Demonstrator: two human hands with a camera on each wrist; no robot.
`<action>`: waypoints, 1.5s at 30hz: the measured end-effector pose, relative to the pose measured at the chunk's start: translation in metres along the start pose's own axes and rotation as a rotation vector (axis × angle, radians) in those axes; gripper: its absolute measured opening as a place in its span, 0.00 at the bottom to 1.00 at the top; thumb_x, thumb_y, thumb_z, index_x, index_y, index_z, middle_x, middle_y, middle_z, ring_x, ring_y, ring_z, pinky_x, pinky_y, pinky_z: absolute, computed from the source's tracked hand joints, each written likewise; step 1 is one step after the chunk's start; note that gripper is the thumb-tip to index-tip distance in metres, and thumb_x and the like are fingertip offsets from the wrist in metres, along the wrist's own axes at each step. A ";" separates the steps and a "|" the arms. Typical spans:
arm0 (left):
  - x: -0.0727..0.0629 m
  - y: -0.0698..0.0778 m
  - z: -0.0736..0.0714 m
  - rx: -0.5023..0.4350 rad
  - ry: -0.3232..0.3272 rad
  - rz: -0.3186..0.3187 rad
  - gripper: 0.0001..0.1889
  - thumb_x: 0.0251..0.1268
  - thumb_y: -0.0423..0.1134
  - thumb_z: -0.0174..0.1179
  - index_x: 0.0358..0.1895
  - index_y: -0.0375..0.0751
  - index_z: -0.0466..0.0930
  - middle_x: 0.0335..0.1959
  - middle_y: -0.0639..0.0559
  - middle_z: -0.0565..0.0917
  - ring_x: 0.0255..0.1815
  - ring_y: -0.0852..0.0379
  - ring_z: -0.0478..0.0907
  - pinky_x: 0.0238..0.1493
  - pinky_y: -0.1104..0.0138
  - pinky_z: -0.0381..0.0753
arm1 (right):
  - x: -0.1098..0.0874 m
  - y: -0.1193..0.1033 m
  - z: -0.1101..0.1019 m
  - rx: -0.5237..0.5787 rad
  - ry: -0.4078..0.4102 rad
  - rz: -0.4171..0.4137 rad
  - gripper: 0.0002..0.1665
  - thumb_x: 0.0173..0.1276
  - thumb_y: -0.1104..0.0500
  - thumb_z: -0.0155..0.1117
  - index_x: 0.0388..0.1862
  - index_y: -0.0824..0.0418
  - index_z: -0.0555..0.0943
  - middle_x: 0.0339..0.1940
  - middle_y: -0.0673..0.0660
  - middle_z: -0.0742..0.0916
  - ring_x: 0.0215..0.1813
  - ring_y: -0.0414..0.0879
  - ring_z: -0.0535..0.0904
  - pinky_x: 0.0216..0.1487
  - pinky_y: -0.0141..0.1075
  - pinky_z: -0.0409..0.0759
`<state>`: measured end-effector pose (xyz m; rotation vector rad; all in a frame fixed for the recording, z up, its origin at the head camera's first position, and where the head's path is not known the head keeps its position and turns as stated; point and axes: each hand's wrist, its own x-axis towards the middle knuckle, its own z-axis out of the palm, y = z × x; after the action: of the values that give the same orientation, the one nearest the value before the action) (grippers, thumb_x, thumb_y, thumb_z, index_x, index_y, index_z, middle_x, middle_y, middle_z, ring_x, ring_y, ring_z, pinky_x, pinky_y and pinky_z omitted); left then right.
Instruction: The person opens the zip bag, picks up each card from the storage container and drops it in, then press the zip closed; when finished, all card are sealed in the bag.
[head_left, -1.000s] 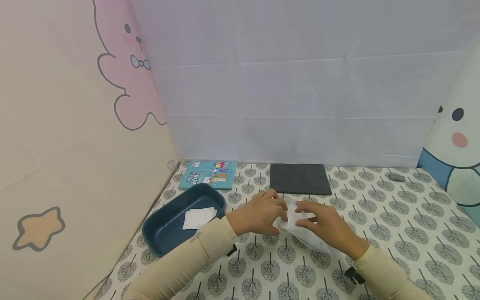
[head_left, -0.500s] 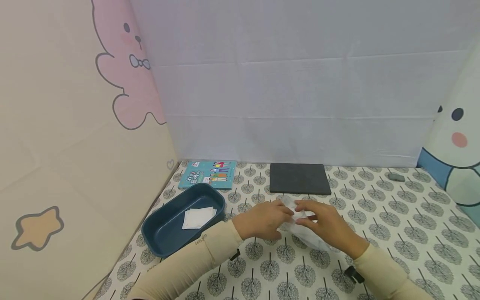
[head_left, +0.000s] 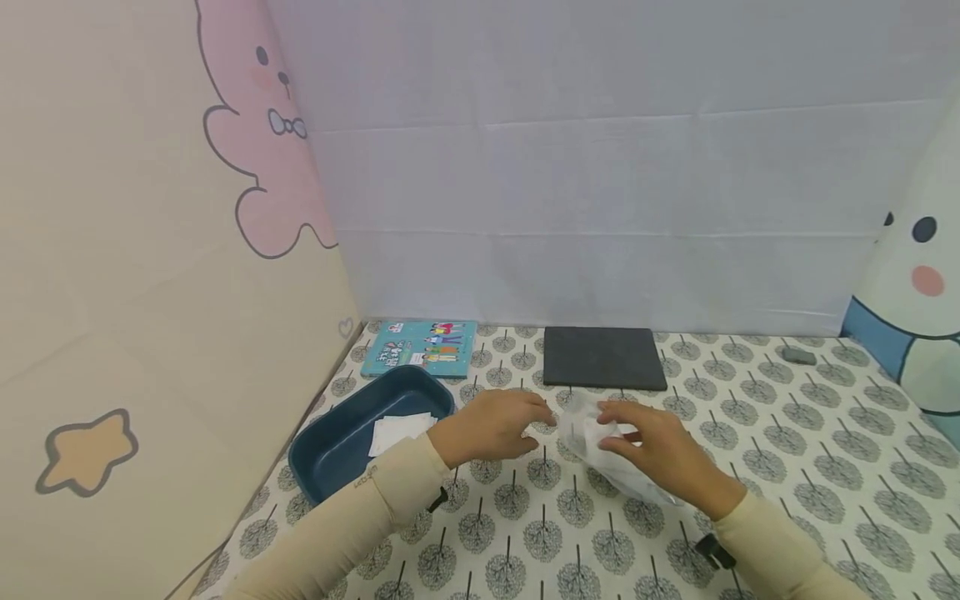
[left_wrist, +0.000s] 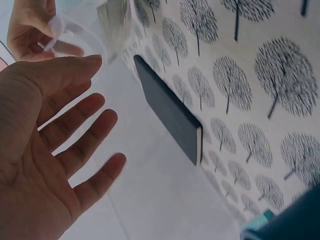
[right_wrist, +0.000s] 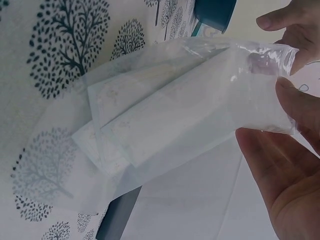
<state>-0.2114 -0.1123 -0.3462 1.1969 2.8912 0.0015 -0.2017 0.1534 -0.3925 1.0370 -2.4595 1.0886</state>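
My right hand (head_left: 663, 446) grips a see-through plastic bag (right_wrist: 195, 117) near its mouth, thumb and fingers curled at the rim. Several flat white packets (right_wrist: 172, 107) lie inside the bag, overlapping one another. In the head view the bag hangs low over the patterned cloth, partly behind the hand. My left hand (head_left: 487, 425) is apart from the bag, to its left, with nothing in its grasp. The left wrist view shows its fingers (left_wrist: 90, 145) spread and slightly bent. More white packets (head_left: 397, 431) lie in the dark blue bin (head_left: 330, 467), partly covered by the left forearm.
At the back left a turquoise illustrated book (head_left: 420, 348) lies behind the bin. A flat black rectangular object (head_left: 603, 358) lies at the back middle. Toward the back right sits a small grey block (head_left: 798, 356). Cloth-covered walls (head_left: 600, 167) enclose the table's back and left.
My left hand has let go of the bag's mouth area and moved left toward the bin. The right hand stays nearly in place with the bag.
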 end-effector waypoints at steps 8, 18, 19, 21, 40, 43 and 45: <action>-0.029 -0.043 -0.005 0.012 0.059 -0.149 0.20 0.61 0.45 0.70 0.57 0.52 0.85 0.58 0.56 0.82 0.54 0.55 0.81 0.47 0.60 0.82 | -0.003 0.002 -0.002 0.002 0.018 -0.026 0.33 0.53 0.71 0.77 0.60 0.66 0.80 0.45 0.55 0.88 0.43 0.49 0.87 0.41 0.31 0.84; -0.072 -0.088 0.011 -0.049 -0.011 -0.410 0.21 0.63 0.50 0.69 0.58 0.50 0.84 0.61 0.50 0.80 0.50 0.50 0.82 0.44 0.55 0.82 | -0.005 0.001 -0.003 0.015 0.024 -0.027 0.31 0.55 0.70 0.77 0.59 0.66 0.81 0.45 0.55 0.88 0.43 0.50 0.87 0.40 0.31 0.84; -0.076 -0.092 0.013 -0.069 -0.031 -0.440 0.22 0.64 0.52 0.68 0.59 0.50 0.84 0.62 0.49 0.80 0.53 0.50 0.81 0.47 0.54 0.81 | -0.005 0.001 -0.003 0.011 0.026 -0.026 0.30 0.55 0.69 0.77 0.59 0.66 0.81 0.45 0.55 0.88 0.43 0.50 0.87 0.40 0.31 0.84; -0.083 -0.098 0.017 -0.109 -0.080 -0.496 0.24 0.67 0.53 0.65 0.62 0.50 0.82 0.64 0.49 0.78 0.61 0.47 0.77 0.55 0.50 0.78 | -0.005 0.001 -0.003 0.008 0.027 -0.023 0.31 0.54 0.69 0.77 0.59 0.66 0.81 0.45 0.55 0.88 0.43 0.50 0.87 0.40 0.31 0.84; -0.099 -0.137 0.021 -0.201 -0.303 -0.651 0.34 0.54 0.49 0.76 0.66 0.44 0.78 0.65 0.42 0.77 0.64 0.38 0.74 0.57 0.36 0.72 | -0.007 0.004 -0.005 -0.006 0.033 -0.022 0.32 0.52 0.72 0.78 0.58 0.67 0.80 0.44 0.55 0.88 0.43 0.49 0.87 0.41 0.31 0.84; -0.101 -0.138 0.023 -0.216 -0.355 -0.659 0.38 0.47 0.49 0.80 0.66 0.45 0.78 0.66 0.41 0.77 0.64 0.38 0.74 0.58 0.38 0.72 | -0.006 0.003 -0.006 -0.013 0.025 -0.007 0.30 0.53 0.71 0.78 0.57 0.66 0.81 0.46 0.56 0.88 0.44 0.50 0.87 0.41 0.31 0.84; -0.101 -0.139 0.026 -0.221 -0.383 -0.656 0.40 0.43 0.48 0.82 0.65 0.45 0.78 0.65 0.41 0.77 0.63 0.38 0.74 0.58 0.40 0.73 | -0.006 0.002 -0.007 -0.011 0.018 0.004 0.28 0.54 0.70 0.77 0.55 0.66 0.82 0.48 0.58 0.88 0.44 0.51 0.87 0.41 0.31 0.84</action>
<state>-0.2374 -0.2820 -0.3715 0.1577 2.6939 0.0734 -0.1995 0.1625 -0.3919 1.0151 -2.4520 1.0795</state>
